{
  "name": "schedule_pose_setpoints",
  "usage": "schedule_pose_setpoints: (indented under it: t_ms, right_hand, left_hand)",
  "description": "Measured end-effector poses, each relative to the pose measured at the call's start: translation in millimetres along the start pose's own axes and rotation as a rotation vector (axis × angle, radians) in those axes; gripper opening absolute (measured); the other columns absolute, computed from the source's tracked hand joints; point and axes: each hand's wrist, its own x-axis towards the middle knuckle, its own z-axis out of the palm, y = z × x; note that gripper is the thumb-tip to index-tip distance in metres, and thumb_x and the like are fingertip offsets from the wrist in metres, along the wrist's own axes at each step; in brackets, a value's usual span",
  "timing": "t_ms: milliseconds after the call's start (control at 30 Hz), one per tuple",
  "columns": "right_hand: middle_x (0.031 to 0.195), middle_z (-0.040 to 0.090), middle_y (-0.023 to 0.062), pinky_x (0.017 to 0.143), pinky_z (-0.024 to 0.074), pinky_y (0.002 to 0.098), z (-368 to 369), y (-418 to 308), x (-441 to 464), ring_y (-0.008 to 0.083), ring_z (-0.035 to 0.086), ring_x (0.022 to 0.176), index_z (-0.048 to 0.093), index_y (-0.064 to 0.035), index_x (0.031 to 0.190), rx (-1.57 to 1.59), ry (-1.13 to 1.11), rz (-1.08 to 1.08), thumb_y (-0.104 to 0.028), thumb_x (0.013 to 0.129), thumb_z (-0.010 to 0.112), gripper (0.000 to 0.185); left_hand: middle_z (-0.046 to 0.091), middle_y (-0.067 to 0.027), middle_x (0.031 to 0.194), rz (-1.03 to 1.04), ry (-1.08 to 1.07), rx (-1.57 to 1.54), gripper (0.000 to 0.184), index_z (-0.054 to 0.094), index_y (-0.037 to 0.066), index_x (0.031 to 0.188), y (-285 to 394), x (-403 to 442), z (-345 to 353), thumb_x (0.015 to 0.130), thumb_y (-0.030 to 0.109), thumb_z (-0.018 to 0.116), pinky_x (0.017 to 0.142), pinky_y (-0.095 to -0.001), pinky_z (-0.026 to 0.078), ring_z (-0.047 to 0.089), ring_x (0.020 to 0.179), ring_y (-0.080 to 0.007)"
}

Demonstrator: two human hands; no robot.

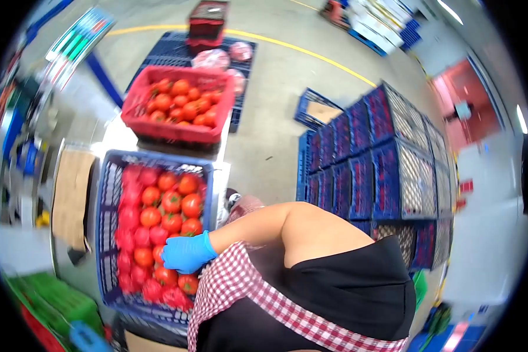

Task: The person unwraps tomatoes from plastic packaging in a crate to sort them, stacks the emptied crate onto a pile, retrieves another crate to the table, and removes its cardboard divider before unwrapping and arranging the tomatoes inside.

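Note:
My right hand [189, 253], in a blue glove, reaches into a blue plastic crate [102, 234] of tomatoes. Its fingers are curled down around a tomato [158, 252] near the crate's middle; the glove covers part of the grip. Bare red tomatoes [171, 202] with green stems fill the crate's right part. Along its left side lie pinkish-red round pieces [130, 217], whose covering I cannot make out. Beyond this crate stands a red crate [176, 130] holding more tomatoes [182, 100]. My left hand is out of sight.
Stacked blue crates [387, 158] with red contents rise on the right. A blue pallet [158, 53] carries a dark red crate and pink bundles [211, 59]. A scale display [79, 44] stands at upper left, cardboard [73, 196] lies left, and a green crate [58, 305] sits lower left.

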Motion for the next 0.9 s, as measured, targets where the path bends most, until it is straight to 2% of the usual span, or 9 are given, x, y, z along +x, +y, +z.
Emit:
schedule_pose_setpoints:
  t_ms: [67, 100, 133, 167, 300, 333, 400, 500, 900]
  right_hand:
    - [0.074, 0.064, 0.0135, 0.066, 0.0441, 0.0438, -9, 15, -14, 0.0327, 0.06, 0.07, 0.068, -0.0089, 0.072, -0.095, 0.11, 0.116, -0.022, 0.066, 0.058, 0.017]
    - [0.072, 0.063, 0.0129, 0.067, 0.0428, 0.043, -11, 25, -26, 0.0319, 0.06, 0.069, 0.068, -0.0096, 0.071, -0.19, 0.199, 0.152, -0.023, 0.066, 0.059, 0.017]
    - [0.071, 0.063, 0.0124, 0.068, 0.0415, 0.0423, -10, 36, -42, 0.0312, 0.059, 0.069, 0.068, -0.0102, 0.071, -0.286, 0.291, 0.204, -0.024, 0.066, 0.059, 0.017]
    - [0.067, 0.062, 0.009, 0.071, 0.0372, 0.0394, -7, 45, -53, 0.0274, 0.058, 0.07, 0.068, -0.0128, 0.066, -0.42, 0.363, 0.254, -0.027, 0.066, 0.058, 0.017]
    - [0.067, 0.06, 0.0073, 0.073, 0.035, 0.0394, -14, 38, -78, 0.0246, 0.054, 0.075, 0.064, -0.0131, 0.056, -0.388, 0.571, 0.275, -0.03, 0.068, 0.056, 0.022]
    - [0.07, 0.061, 0.008, 0.076, 0.0358, 0.0401, -15, 36, -76, 0.0251, 0.055, 0.076, 0.066, -0.0123, 0.059, -0.335, 0.489, 0.358, -0.03, 0.068, 0.056, 0.023]
    - [0.073, 0.063, 0.0091, 0.081, 0.036, 0.0406, -10, 39, -71, 0.026, 0.057, 0.079, 0.068, -0.0117, 0.064, -0.439, 0.534, 0.351, -0.03, 0.068, 0.055, 0.023]
    - [0.078, 0.065, 0.0103, 0.085, 0.0355, 0.041, 2, 56, -57, 0.0274, 0.058, 0.082, 0.07, -0.0122, 0.068, -0.413, 0.432, 0.333, -0.03, 0.068, 0.056, 0.022]
    - [0.079, 0.066, 0.0102, 0.089, 0.0325, 0.0434, -6, 48, -54, 0.026, 0.058, 0.083, 0.072, -0.0109, 0.073, -0.369, 0.222, 0.398, -0.026, 0.067, 0.058, 0.021]
  left_hand:
    - [0.065, -0.0124, 0.081, -0.299, -0.703, -0.617, 0.02, 0.064, 0.002, 0.099, 10, -82, 83, 0.079, 0.006, 0.064, 0.068, -0.0312, 0.049, 0.055, 0.066, -0.0156]
    - [0.065, -0.0103, 0.085, -0.232, -1.12, -0.567, 0.021, 0.065, 0.003, 0.099, 45, -81, 91, 0.081, 0.012, 0.063, 0.072, -0.0319, 0.049, 0.058, 0.073, -0.0161]
    - [0.058, -0.005, 0.068, -0.401, -1.246, -0.613, 0.028, 0.06, -0.001, 0.072, 122, -56, 61, 0.086, 0.022, 0.059, 0.063, -0.0309, 0.041, 0.046, 0.067, -0.0143]
    - [0.058, -0.0051, 0.069, -0.398, -1.307, -0.681, 0.027, 0.06, -0.001, 0.073, 161, -60, 65, 0.086, 0.022, 0.059, 0.063, -0.031, 0.042, 0.046, 0.067, -0.0145]
    - [0.058, -0.0055, 0.072, -0.119, -1.484, -0.839, 0.024, 0.06, -0.001, 0.077, 217, -62, 113, 0.085, 0.022, 0.06, 0.065, -0.0313, 0.042, 0.047, 0.07, -0.0153]
    - [0.058, -0.0056, 0.073, -0.069, -1.514, -0.844, 0.023, 0.06, -0.001, 0.078, 230, -58, 119, 0.085, 0.021, 0.06, 0.066, -0.0314, 0.043, 0.048, 0.071, -0.0155]
    - [0.059, -0.0058, 0.074, 0.011, -1.561, -0.845, 0.022, 0.06, 0.0, 0.08, 245, -52, 127, 0.084, 0.021, 0.06, 0.067, -0.0315, 0.043, 0.049, 0.072, -0.0159]
    - [0.059, -0.0061, 0.077, 0.075, -1.601, -0.829, 0.021, 0.06, 0.0, 0.082, 259, -48, 131, 0.084, 0.021, 0.06, 0.068, -0.0318, 0.043, 0.05, 0.074, -0.0165]
    - [0.061, -0.0073, 0.087, -0.128, -1.641, -0.778, 0.022, 0.061, 0.001, 0.094, 245, -69, 123, 0.081, 0.019, 0.061, 0.074, -0.0327, 0.046, 0.054, 0.082, -0.0188]
